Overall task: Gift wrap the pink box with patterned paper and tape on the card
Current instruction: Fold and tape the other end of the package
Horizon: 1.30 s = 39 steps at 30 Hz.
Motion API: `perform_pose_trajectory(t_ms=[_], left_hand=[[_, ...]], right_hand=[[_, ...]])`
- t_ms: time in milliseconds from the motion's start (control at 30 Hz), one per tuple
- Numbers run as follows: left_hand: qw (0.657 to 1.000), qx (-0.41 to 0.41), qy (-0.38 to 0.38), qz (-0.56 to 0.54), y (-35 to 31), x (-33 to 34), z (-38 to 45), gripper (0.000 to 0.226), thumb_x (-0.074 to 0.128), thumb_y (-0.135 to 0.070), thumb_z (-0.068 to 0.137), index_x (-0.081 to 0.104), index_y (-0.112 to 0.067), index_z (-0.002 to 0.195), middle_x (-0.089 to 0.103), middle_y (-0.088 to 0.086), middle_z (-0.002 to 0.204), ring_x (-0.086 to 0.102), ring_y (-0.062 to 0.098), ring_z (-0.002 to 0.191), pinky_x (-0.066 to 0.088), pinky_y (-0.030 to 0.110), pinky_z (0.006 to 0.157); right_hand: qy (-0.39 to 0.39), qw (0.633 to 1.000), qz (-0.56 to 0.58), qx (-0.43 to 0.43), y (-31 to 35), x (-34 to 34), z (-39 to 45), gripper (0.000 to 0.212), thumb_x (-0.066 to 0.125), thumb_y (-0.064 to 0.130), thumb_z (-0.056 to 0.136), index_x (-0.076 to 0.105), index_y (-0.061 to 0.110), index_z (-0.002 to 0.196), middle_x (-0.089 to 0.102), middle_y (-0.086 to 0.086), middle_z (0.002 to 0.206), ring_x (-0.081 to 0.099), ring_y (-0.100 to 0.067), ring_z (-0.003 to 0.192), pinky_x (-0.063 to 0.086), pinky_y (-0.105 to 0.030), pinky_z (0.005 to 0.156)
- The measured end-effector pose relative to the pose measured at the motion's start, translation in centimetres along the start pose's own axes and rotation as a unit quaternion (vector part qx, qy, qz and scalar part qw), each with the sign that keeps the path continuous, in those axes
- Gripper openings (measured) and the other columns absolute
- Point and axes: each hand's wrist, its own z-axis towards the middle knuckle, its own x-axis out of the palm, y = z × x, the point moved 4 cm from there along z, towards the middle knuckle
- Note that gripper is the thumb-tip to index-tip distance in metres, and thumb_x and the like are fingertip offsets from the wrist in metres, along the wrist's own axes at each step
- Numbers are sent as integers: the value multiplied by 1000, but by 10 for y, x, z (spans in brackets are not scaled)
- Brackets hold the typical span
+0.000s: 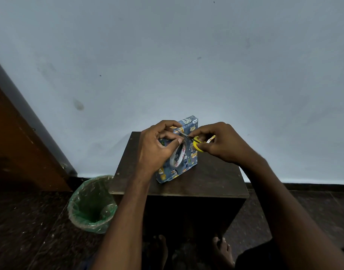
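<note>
The box [188, 160], covered in blue paper with cartoon animals, stands tilted on the dark wooden stand [212, 180]. My left hand [157, 147] holds a roll of tape [178, 155] against the box's front, thumb and fingers pinching a pulled strip near the box's top edge. My right hand [219, 143] grips yellow-handled scissors [196, 143], whose blades point left at the tape strip. No pink surface of the box shows. I see no card.
A bin lined with a green bag [92, 203] stands on the dark floor left of the stand. A brown wooden door or cabinet [21, 145] is at far left. A pale blue wall is behind. Bare feet [221, 250] show below.
</note>
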Motion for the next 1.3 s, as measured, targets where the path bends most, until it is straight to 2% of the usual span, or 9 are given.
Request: perform_pose_trajectory(t_ms=[200,333,400,500,600,867,1067,1200,1300], left_hand=[[1000,-17,3,-7,1,0,-1,41,85,-8,88,70,-21,124,82,-7,86,69,7,113,45,16,102],[1000,-17,-6,-3,-1,0,-1,45,86,-8,88,69,-20,128,82,-5,86,70,2,111,44,12,101],[1000,-17,-11,-3,-1,0,-1,50,84,-5,88,67,-19,132,82,-5,85,71,0,109,46,13,102],[1000,-8,-11,1,0,-1,0,53,81,-1,89,63,-16,137,82,-7,88,72,2,109,46,17,105],[1000,-10,-10,-9,-1,-1,-1,54,81,1,89,62,-14,138,82,-6,88,73,3,107,46,17,105],[1000,-21,-6,-20,-2,-3,-3,52,81,-1,89,64,-16,136,82,-4,88,71,3,109,45,12,100],[1000,-19,-8,-23,-3,-2,-4,52,81,-1,90,63,-15,137,82,-5,89,72,6,109,47,14,102],[999,-18,-11,-32,-2,-2,-3,50,80,0,90,64,-15,135,82,-4,88,73,9,108,46,15,103],[999,-12,-14,-45,-4,-1,-4,49,75,6,91,64,-12,135,82,0,87,74,9,104,47,16,101]], right_hand=[[72,996,-24,45,-16,-11,-10,35,81,3,80,84,30,102,75,7,79,64,2,68,48,-12,67],[52,978,-179,94,-39,5,-11,30,79,12,78,82,36,96,72,6,83,67,-17,83,46,-28,65],[59,949,-280,134,-51,23,-13,25,75,21,81,81,37,100,71,1,96,66,-27,93,43,-28,70],[106,923,-337,154,-65,50,-17,27,71,25,90,76,35,115,69,-7,119,67,-33,109,49,-33,80],[134,913,-353,154,-71,63,-17,32,71,19,93,71,27,125,67,-10,126,66,-33,114,53,-37,86],[160,899,-380,147,-66,66,-12,36,62,8,100,64,17,134,65,-14,129,64,-34,119,54,-42,91],[179,898,-367,161,-60,69,-11,34,67,13,98,66,16,132,65,-13,129,64,-33,119,55,-42,91],[182,901,-359,161,-60,66,-13,35,66,5,95,67,15,129,65,-13,129,64,-34,120,54,-41,91],[144,907,-367,145,-54,60,-13,33,61,4,94,69,19,122,66,-12,123,65,-35,114,53,-40,87]])
